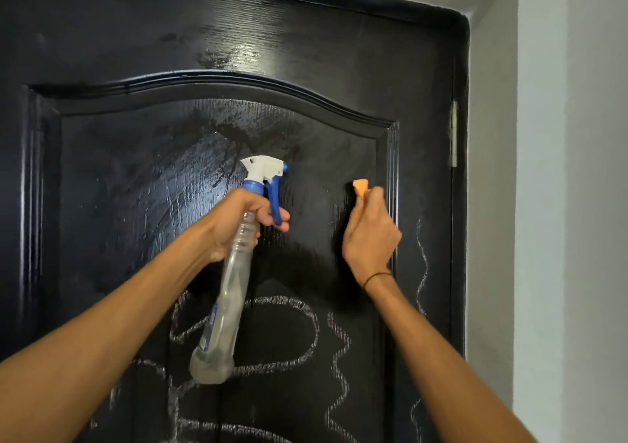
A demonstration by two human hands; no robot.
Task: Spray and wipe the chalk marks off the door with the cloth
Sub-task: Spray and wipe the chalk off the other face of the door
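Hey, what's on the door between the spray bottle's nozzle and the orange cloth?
In the head view, only bare, wet-looking black door lies between the spray bottle nozzle and the orange cloth; no chalk marks show there.

Cloth mostly hidden in right hand — chalk marks cut off below

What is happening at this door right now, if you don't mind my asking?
A person is cleaning chalk off a black door. The left hand grips a spray bottle, finger on the trigger; the right hand holds an orange cloth at the panel. The upper panel looks wet and smeared; chalk marks remain lower down.
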